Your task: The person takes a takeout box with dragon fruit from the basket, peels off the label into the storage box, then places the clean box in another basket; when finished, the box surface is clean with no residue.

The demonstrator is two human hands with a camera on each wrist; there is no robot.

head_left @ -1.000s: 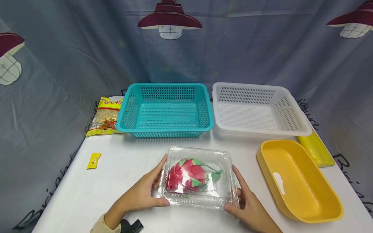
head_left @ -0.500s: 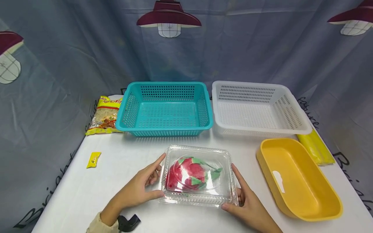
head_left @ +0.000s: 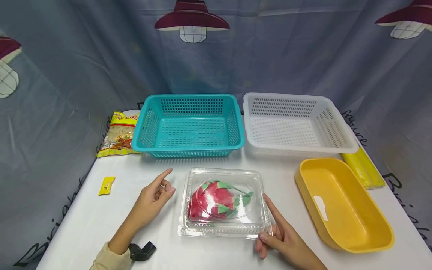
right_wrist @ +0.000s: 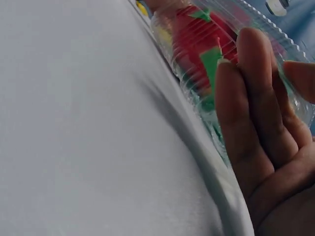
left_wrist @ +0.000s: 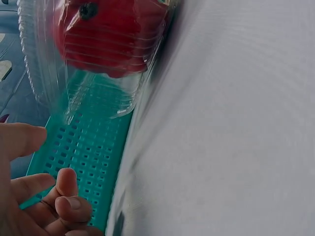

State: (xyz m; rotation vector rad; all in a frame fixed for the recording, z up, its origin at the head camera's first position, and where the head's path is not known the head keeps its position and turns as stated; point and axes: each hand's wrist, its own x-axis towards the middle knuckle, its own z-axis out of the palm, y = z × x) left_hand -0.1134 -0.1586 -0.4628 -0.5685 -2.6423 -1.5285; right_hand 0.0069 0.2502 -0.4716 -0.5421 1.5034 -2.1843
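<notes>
A clear plastic clamshell box point(head_left: 251, 225) rests on the table with its lid down. Inside it lies a red dragon fruit point(head_left: 216, 197) with green scales, also visible through the plastic in the left wrist view, where the fruit point(left_wrist: 110, 39) shows a dark spot. My left hand point(head_left: 148, 202) is apart from the box on its left side, index finger pointing forward, other fingers loosely bent, holding nothing. At the box's right edge is my right hand point(head_left: 287, 240), index finger along the side and thumb at the near corner. Its fingers point(right_wrist: 241, 113) look fairly straight in the right wrist view.
Behind the box stand a turquoise basket point(head_left: 192, 153) and a white basket point(head_left: 303, 150). A yellow bin point(head_left: 357, 210) is at the right, beside a yellow packet point(head_left: 364, 168). Leftward are a food bag point(head_left: 118, 137) and a small yellow sachet point(head_left: 106, 186).
My left hand has let go of the box and drawn away to the left. My right hand stays at the box's right side, some fingers now showing below the near corner.
</notes>
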